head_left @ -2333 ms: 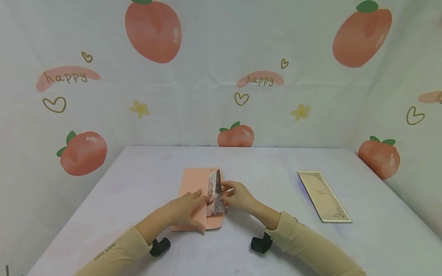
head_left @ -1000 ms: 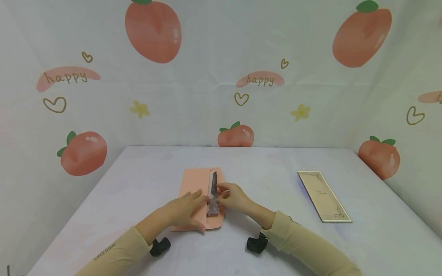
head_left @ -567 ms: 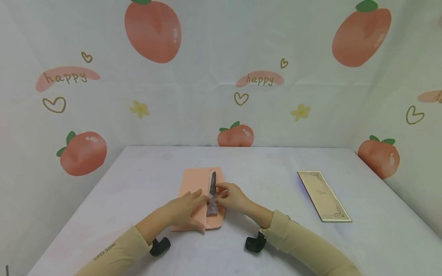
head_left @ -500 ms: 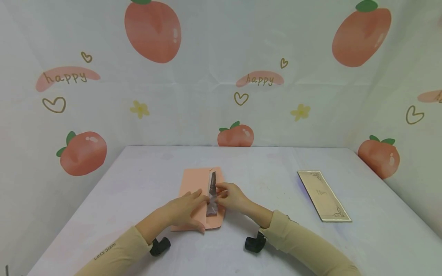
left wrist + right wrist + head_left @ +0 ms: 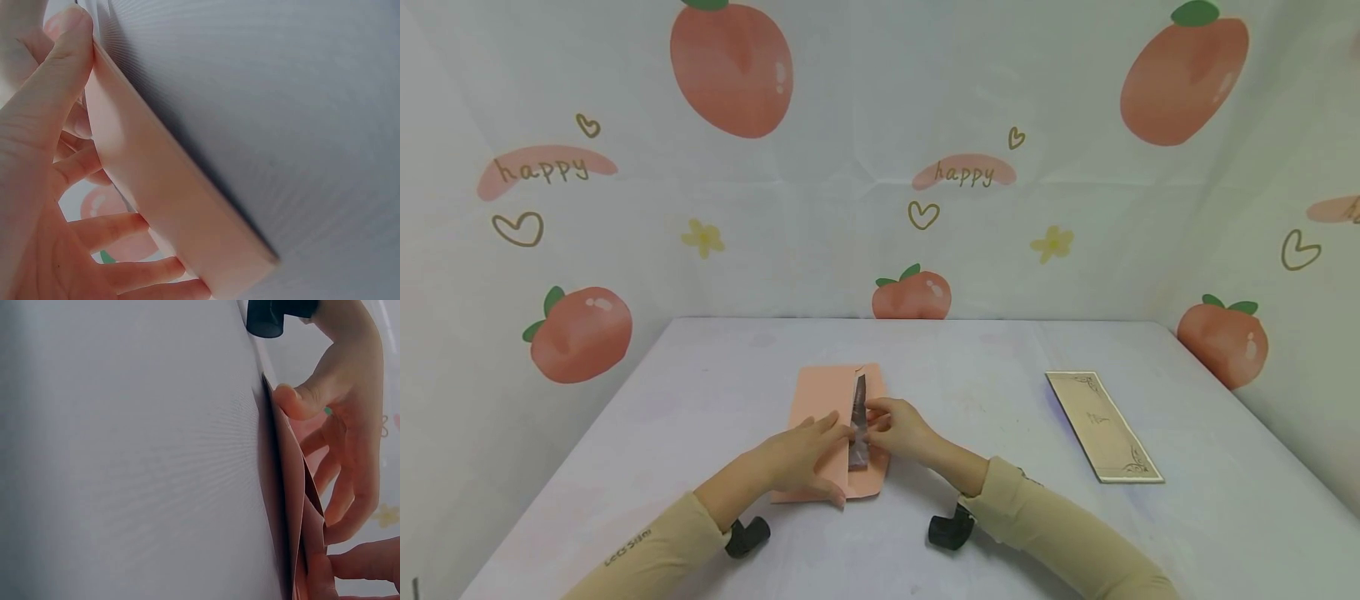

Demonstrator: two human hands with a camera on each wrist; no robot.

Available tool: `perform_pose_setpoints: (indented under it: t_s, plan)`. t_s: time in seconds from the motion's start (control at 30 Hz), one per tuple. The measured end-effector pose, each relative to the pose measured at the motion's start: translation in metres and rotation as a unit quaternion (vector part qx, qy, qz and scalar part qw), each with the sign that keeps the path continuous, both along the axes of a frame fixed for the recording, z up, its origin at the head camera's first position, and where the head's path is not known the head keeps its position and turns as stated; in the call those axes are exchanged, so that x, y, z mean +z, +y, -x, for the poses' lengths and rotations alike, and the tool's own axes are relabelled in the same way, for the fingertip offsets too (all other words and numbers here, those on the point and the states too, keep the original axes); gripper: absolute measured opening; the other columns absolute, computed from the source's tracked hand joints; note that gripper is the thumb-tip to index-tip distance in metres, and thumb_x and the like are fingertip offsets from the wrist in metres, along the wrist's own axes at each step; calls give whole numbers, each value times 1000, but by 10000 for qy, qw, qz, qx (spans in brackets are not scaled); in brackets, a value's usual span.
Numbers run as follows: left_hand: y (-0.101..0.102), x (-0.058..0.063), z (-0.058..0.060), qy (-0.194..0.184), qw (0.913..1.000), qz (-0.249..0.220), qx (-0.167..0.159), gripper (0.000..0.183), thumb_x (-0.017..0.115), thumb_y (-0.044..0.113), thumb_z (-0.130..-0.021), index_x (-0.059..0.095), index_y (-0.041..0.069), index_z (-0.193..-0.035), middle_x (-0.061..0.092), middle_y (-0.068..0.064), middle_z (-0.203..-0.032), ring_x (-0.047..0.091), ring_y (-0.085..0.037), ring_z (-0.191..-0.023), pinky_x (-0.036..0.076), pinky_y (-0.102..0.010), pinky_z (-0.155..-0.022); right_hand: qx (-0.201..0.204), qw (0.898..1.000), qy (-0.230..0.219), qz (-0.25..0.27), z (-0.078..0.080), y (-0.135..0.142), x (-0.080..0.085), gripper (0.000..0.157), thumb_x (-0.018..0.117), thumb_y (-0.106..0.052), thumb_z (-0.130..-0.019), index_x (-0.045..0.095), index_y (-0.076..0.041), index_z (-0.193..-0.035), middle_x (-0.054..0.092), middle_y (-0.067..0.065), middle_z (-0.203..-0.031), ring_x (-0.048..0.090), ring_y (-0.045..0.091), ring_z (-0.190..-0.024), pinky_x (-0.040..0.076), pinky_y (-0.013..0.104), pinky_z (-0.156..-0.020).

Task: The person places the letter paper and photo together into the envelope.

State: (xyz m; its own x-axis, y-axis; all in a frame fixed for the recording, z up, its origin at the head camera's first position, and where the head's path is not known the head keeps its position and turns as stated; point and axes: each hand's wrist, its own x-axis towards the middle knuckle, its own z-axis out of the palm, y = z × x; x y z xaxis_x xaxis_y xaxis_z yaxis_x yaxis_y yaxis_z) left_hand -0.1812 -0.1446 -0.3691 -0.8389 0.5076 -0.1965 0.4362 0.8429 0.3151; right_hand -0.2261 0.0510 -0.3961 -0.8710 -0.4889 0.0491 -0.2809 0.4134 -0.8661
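Observation:
A peach paper envelope (image 5: 822,387) lies on the table in the head view, its mouth and flap on the right. My left hand (image 5: 805,457) rests on it with spread fingers; in the left wrist view these fingers touch the envelope's face (image 5: 162,181). Out of the mouth shows a narrow strip of a dark, glossy picture card (image 5: 858,450); the rest of the card is inside, hidden. My right hand (image 5: 904,429) pinches the card's right edge between thumb and curled fingers. In the right wrist view, the envelope's layers (image 5: 292,469) stand slightly apart near the fingers.
A long beige card (image 5: 1103,429) with dark corner ornaments lies at the table's right. Black wrist cameras (image 5: 747,537) hang below both wrists. Behind the white table (image 5: 722,354) hangs a fruit-printed cloth (image 5: 842,233).
My right hand has moved left with the picture card, which has slid farther into the envelope, so a narrower strip shows. The left hand and envelope have stayed in place.

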Motion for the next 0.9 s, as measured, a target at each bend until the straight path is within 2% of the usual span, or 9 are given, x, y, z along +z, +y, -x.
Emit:
perform_pose_setpoints:
  t_s: [0.4,0.9]
  plan:
    - [0,0,0,-53,10000,10,22,84,71,59,-67,39,23,-135,27,-23,-151,32,-56,-129,43,-64,-91,16,10000,-60,71,1,-4,-2,49,62,8,-80,47,16,-125,60,25,-107,65,35,-97,56,26,-70]
    - [0,0,0,60,10000,-10,-34,82,72,57,-67,40,21,-132,29,-24,-149,34,-57,-127,44,-63,-89,-24,9994,-290,162,2,-7,-3,50,63,7,-80,45,15,-127,59,25,-111,64,34,-99,57,27,-72]
